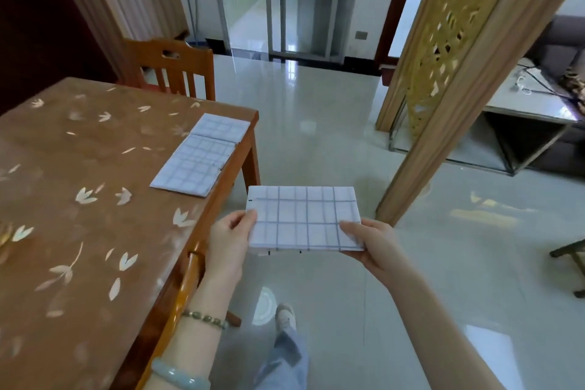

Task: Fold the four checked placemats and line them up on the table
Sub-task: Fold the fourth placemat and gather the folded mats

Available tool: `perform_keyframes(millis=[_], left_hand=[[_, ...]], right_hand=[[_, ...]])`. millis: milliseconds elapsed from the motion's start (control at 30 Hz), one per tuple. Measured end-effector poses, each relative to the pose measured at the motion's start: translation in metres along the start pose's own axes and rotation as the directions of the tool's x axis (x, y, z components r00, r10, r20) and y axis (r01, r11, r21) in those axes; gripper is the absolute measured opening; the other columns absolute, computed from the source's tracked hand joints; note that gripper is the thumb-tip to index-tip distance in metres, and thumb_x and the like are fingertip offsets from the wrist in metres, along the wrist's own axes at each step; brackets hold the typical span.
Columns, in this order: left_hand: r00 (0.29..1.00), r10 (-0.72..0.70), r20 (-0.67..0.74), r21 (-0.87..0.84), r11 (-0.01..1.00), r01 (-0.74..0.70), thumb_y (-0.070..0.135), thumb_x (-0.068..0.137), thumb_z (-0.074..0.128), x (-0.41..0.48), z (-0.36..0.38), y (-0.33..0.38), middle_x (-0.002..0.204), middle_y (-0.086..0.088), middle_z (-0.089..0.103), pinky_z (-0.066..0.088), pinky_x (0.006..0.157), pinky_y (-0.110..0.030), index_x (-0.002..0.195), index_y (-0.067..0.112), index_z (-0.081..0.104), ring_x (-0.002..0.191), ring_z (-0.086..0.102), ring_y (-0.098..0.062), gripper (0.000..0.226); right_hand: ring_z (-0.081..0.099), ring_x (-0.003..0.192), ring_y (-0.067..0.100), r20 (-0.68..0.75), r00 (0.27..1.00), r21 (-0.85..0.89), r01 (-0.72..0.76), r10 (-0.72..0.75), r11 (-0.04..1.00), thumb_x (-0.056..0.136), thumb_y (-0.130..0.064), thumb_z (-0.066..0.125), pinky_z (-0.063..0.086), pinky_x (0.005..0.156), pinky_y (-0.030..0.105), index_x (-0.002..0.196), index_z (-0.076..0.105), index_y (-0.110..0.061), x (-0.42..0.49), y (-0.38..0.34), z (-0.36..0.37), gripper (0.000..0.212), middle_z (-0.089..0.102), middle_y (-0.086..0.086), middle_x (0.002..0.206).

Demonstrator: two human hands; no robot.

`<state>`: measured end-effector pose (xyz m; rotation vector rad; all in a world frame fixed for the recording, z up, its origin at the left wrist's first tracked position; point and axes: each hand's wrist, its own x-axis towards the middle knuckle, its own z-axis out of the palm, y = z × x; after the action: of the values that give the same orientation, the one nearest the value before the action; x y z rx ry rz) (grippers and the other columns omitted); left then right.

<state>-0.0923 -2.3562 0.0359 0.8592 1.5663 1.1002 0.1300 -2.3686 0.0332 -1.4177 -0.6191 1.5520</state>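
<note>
I pinch a folded placemat at its near corners, left hand and right hand, long axis crosswise at centre frame, the table row up-left, nearer my left.

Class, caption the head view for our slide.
Left hand and right hand hold a checked placemat beside the table; two folded placemats lie on it.

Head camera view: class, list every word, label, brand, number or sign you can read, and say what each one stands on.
No readable text anywhere.
The white folded placemat with blue-grey checks, held by the left hand and right hand: grid lines only, no label.
The near folded placemat and far folded placemat on the brown leaf-patterned table: no writing.
The grey wall plate by the far doorway: too small to read.
</note>
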Motion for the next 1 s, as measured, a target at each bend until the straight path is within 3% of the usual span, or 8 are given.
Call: perform_keyframes(millis=[133,300,500,633,700,833,1000], left_hand=[[0.999,-0.02,-0.044,-0.04,0.999,0.018,0.022,0.092,0.06,0.078,0.026,0.026,0.086,-0.001,0.067,0.05,0.087,-0.042,0.077,0.021,0.064,0.087,0.061,-0.018,0.016],[0.997,0.013,-0.082,-0.062,0.998,-0.018,0.017,0.093,0.058,0.165,0.045,0.062,0.08,-0.002,0.065,0.044,0.071,-0.032,0.073,0.014,0.065,0.08,0.059,-0.017,0.021],[0.989,-0.105,-0.102,-0.096,0.991,0.095,0.038,0.078,0.063,0.246,0.042,0.075,0.082,-0.005,0.068,0.043,0.068,-0.037,0.074,0.015,0.068,0.082,0.062,-0.025,0.025],[0.982,-0.187,0.003,-0.181,0.966,0.184,0.02,0.088,0.064,0.288,0.04,0.085,0.089,-0.008,0.07,0.046,0.072,-0.035,0.091,0.01,0.069,0.083,0.064,-0.023,0.012],[0.985,-0.175,0.001,-0.22,0.96,0.171,0.015,0.082,0.066,0.309,0.04,0.088,0.093,-0.012,0.072,0.049,0.075,-0.037,0.098,0.003,0.069,0.086,0.066,-0.026,0.021],[0.979,-0.177,-0.104,-0.214,0.965,0.152,-0.002,0.089,0.056,0.362,0.045,0.093,0.088,-0.006,0.076,0.056,0.062,-0.024,0.096,0.004,0.069,0.077,0.071,-0.017,0.016],[0.95,-0.206,-0.234,-0.159,0.972,0.172,0.002,0.089,0.06,0.439,0.052,0.103,0.091,-0.007,0.075,0.054,0.071,-0.032,0.094,0.009,0.071,0.086,0.069,-0.026,0.014]], right_hand=[[0.066,0.088,0.026,-0.002,1.0,-0.02,0.004,-0.004,1.0,0.087,-0.002,0.059,0.057,0.083,0.038,0.096,0.065,0.005,0.073,-0.041,0.016,0.013,0.07,0.015,0.094],[0.065,0.088,0.024,0.036,0.999,-0.041,0.011,-0.01,0.999,0.088,-0.002,0.058,0.057,0.082,0.035,0.096,0.066,0.002,0.16,-0.092,0.043,0.012,0.07,0.014,0.094],[0.065,0.087,0.024,0.091,0.995,-0.089,-0.034,0.042,0.995,0.088,-0.002,0.057,0.057,0.078,0.034,0.093,0.066,-0.002,0.247,-0.122,0.077,0.009,0.07,0.013,0.094],[0.066,0.091,0.026,0.118,0.99,-0.128,-0.065,0.081,0.99,0.087,-0.002,0.06,0.057,0.071,0.032,0.104,0.065,0.002,0.313,-0.135,0.101,0.018,0.07,0.016,0.101],[0.066,0.091,0.025,0.169,0.981,-0.155,-0.073,0.099,0.985,0.088,-0.003,0.059,0.057,0.071,0.03,0.105,0.064,0.002,0.344,-0.143,0.113,0.019,0.07,0.015,0.101],[0.067,0.092,0.026,0.263,0.954,-0.198,-0.093,0.144,0.976,0.087,-0.002,0.058,0.057,0.071,0.031,0.106,0.065,0.001,0.411,-0.16,0.134,0.021,0.071,0.016,0.103],[0.065,0.08,0.022,0.313,0.922,-0.326,-0.119,0.226,0.938,0.085,0.001,0.058,0.055,0.072,0.031,0.1,0.064,0.004,0.494,-0.194,0.16,0.017,0.069,0.016,0.093]])
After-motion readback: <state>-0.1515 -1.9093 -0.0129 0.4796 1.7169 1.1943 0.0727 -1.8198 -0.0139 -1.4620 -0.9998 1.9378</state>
